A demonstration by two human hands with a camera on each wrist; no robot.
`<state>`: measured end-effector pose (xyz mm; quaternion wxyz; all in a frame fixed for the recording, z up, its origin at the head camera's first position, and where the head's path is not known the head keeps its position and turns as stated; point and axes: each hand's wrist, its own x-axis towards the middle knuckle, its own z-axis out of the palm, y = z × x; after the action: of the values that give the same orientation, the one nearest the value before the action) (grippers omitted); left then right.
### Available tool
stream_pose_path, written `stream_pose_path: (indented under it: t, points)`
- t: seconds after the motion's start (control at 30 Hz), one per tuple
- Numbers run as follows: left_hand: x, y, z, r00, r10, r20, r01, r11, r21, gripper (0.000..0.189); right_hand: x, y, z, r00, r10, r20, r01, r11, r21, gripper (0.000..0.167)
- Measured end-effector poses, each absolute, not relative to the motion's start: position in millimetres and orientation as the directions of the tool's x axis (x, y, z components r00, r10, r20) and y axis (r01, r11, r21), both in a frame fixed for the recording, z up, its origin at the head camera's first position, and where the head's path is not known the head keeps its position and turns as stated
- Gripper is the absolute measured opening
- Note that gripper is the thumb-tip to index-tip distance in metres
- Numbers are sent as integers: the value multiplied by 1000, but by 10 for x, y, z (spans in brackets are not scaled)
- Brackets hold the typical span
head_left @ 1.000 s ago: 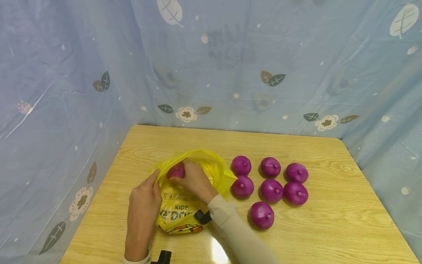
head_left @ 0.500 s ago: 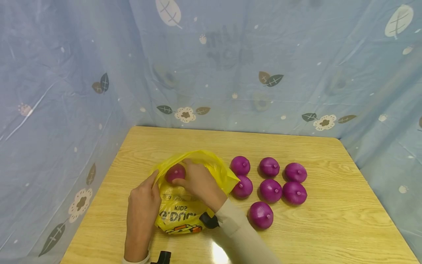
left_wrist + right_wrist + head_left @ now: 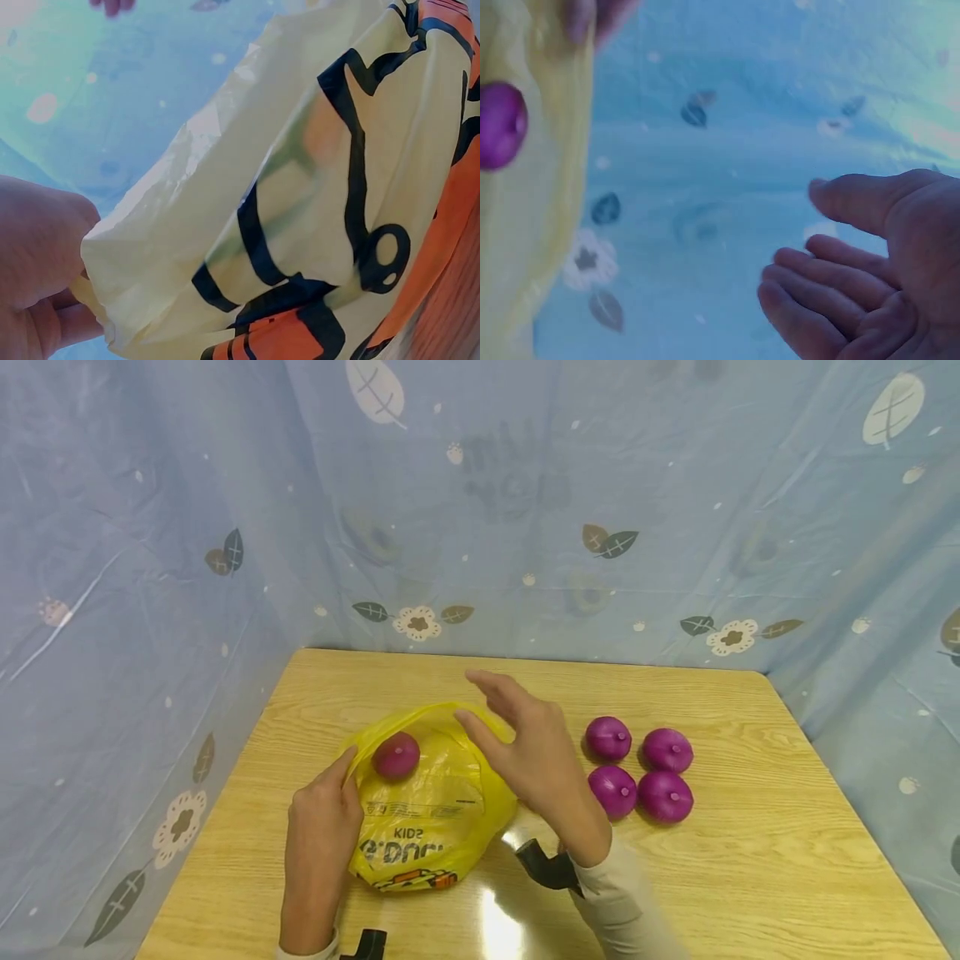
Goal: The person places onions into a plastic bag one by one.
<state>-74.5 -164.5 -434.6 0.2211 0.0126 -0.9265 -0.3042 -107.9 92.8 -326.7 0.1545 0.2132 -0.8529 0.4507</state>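
The left hand (image 3: 326, 814) is at the left side of the bag (image 3: 435, 777) and pinches its rim, with the plastic caught between thumb and fingers. The bag is yellow and lies on the table (image 3: 750, 868) with its mouth spread wide. One onion (image 3: 396, 756) is inside the bag, near the left part of its rim, close to the left hand. The right hand (image 3: 536, 743) is in the air by the right side of the bag and holds nothing; its fingers are extended and the thumb stands apart from them. In the right wrist view there is a gap between this hand and the bag.

To the right of the bag, beyond the right hand, four purple onions (image 3: 613, 792) show on the table, two by two. On the near part of the bag there are black letters and an orange print. Behind the bag hangs a blue curtain (image 3: 637, 460) with leaves and flowers.
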Motion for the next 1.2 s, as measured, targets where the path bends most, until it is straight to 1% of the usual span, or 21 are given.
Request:
stream_pose_path:
  t: [0.13,0.2,0.33,0.47,0.7,0.9,1.07,1.2]
  points:
    - [-747,-1649,-4338,-907,-162,389,102,812,575,39,-1066,1179,-3221,-815,-149,560,-555,477,-681,48]
    - [-747,-1649,-4335,-910,-162,381,99,809,579,40,-1049,1308,-3220,-812,-115,572,-554,461,-693,50]
    - [-745,-1658,-4340,-909,-162,384,98,813,574,39,-1014,1572,-3271,-821,-48,569,-520,477,-709,53]
    - [-749,-1660,-4341,-908,-161,387,102,812,575,39,-968,1840,-3367,-838,29,545,-460,501,-733,53]
    - [-753,-1657,-4341,-910,-158,383,97,817,569,38,-826,2261,-3584,-879,168,447,-271,594,-757,57]
    - [-753,-1654,-4340,-910,-164,382,94,814,574,38,-716,2558,-3802,-896,263,359,-129,617,-776,60]
    - [-749,-1657,-4331,-909,-168,381,88,817,570,37,-612,2749,-3910,-898,306,315,-48,644,-763,62]
    - [-748,-1669,-4330,-906,-173,386,86,818,569,37,-543,2873,-4004,-911,301,282,-8,671,-742,67]
